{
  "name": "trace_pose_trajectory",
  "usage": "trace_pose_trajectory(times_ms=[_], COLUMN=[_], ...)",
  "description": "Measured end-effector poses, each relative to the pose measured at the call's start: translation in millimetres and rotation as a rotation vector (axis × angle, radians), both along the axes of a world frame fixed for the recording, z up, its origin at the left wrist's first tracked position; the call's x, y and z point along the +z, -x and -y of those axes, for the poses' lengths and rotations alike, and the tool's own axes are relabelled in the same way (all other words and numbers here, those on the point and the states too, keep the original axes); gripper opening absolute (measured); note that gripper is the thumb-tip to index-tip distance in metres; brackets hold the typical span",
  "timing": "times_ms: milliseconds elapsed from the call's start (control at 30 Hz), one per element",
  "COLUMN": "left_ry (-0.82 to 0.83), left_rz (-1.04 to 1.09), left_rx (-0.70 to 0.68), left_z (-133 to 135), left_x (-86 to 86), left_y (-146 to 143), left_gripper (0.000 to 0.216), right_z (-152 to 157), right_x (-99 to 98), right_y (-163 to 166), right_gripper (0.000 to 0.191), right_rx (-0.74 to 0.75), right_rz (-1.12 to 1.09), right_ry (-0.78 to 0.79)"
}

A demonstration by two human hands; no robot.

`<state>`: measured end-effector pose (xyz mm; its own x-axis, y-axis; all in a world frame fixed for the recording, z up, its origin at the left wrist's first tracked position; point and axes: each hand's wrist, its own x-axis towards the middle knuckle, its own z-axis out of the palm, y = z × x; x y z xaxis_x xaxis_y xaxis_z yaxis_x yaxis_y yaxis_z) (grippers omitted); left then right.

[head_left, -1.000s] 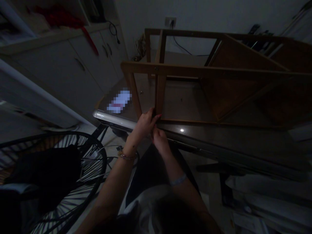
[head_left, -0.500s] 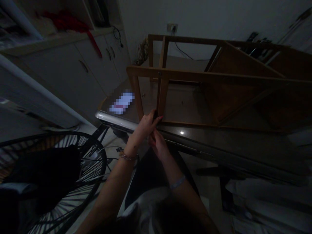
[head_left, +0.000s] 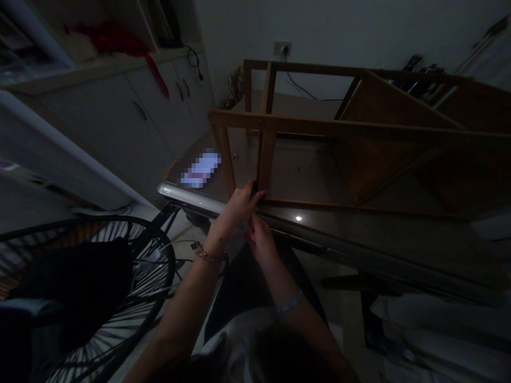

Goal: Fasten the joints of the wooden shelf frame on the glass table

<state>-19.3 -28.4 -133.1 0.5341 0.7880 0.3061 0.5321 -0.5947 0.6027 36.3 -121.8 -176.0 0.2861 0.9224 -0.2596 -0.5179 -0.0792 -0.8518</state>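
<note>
A wooden frame [head_left: 343, 127] of slats and panels lies on its side on a dark table [head_left: 359, 239]. My left hand [head_left: 237, 205] grips the lower end of an upright wooden slat [head_left: 266, 154] at the near edge of the frame. My right hand [head_left: 260, 239] sits just below it at the table's edge, fingers curled against the same joint. The room is dim, and I cannot tell whether the right hand holds anything small.
A blurred white item [head_left: 199, 169] lies on the table's left end. A round black wire chair [head_left: 91, 287] with dark cloth stands at the lower left. White cabinets [head_left: 120, 111] line the left wall. A wall socket [head_left: 281, 49] with a cable is behind the frame.
My right hand has slid slightly down and back from the joint. The view has shifted a little; my left hand keeps its grip on the slat.
</note>
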Motion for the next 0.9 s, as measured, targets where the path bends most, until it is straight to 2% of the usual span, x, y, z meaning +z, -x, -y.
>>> trace_pose_trajectory(times_ms=[200, 400, 533, 700, 900], left_ry=[-0.016, -0.005, 0.005, 0.015, 0.037], left_rz=[0.0, -0.003, 0.003, 0.015, 0.035], left_rx=[-0.001, -0.003, -0.005, -0.016, -0.033], left_z=[0.4, 2.6, 2.7, 1.0, 0.4], left_x=[-1.4, 2.0, 1.6, -0.6, 1.5], left_y=[-0.3, -0.6, -0.6, 0.2, 1.4], left_gripper=[0.029, 0.029, 0.028, 0.031, 0.033], right_z=[-0.3, -0.2, -1.8, -2.1, -0.7], right_x=[-3.6, -0.7, -6.4, -13.6, -11.8], right_y=[-1.1, 4.6, 4.1, 1.6, 4.5], right_gripper=[0.051, 0.057, 0.058, 0.057, 0.055], right_rx=[-0.028, 0.034, 0.059, 0.048, 0.006], right_rz=[0.029, 0.001, 0.014, 0.059, 0.125], right_ry=[0.023, -0.089, -0.133, -0.126, -0.087])
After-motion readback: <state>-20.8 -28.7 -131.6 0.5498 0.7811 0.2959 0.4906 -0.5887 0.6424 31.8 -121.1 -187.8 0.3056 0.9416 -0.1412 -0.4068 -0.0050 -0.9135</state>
